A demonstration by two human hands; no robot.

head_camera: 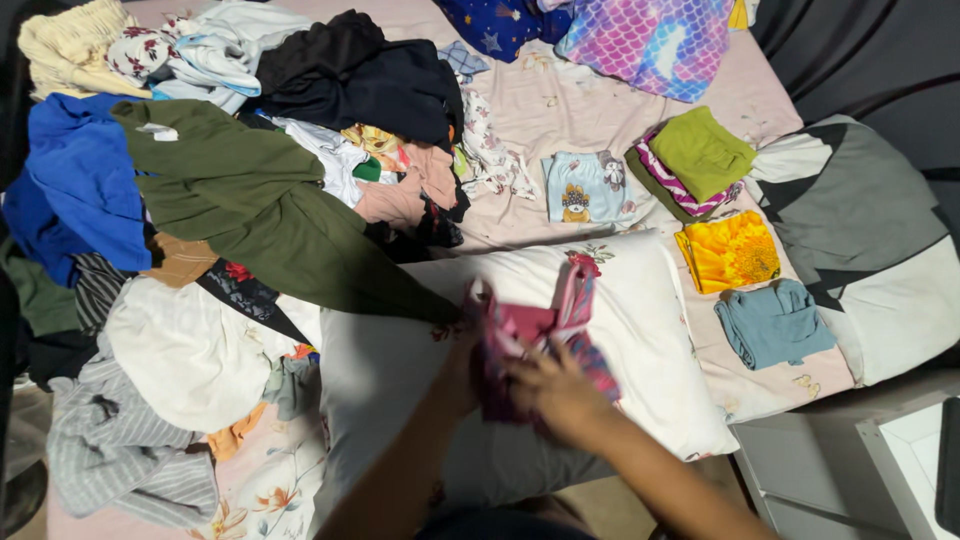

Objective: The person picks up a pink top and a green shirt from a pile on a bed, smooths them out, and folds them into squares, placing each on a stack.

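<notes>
- A bed (560,110) under a pale pink sheet carries the laundry, with a white pillow (650,330) laid across its near side.
- On the pillow both hands work a pink garment (535,325): the right hand (555,390) presses flat on it, fingers spread; the left hand (470,345) grips its left edge.
- Done, by the look of it: small folded pieces lie to the right, a green one (700,150), a yellow one (730,250) and a grey-blue one (775,320).
- Left: a big unsorted heap (230,200) fills the bed's left side.
- The pink garment is blurred, its kind unclear; the left hand's fingers are mostly hidden by cloth.
</notes>
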